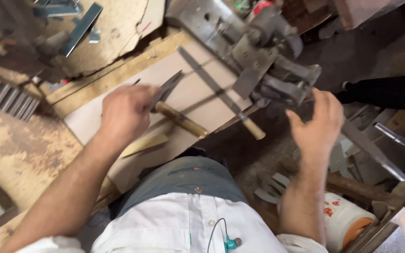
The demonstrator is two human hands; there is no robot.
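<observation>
Left hand (125, 115) grip closed on a small metal blade (167, 89), over a flat brown board (193, 100) on the tabletop (19, 150), wooden-handled tool (181, 119) just beside, right hand (317, 124) open wide near a grey metal machine (268, 56), dusty clutter all around, little free room.

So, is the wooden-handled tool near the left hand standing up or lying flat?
Lying flat. The wooden-handled tool rests lengthwise on the board, its metal head beside the left hand.

Both bare forearms reach forward from the white-shirted torso (188, 225). The left hand (125, 112) lies up and left of it, knuckles up, fingers curled closed. The right hand (317, 122) is raised up and right, fingers loosely spread.
</observation>
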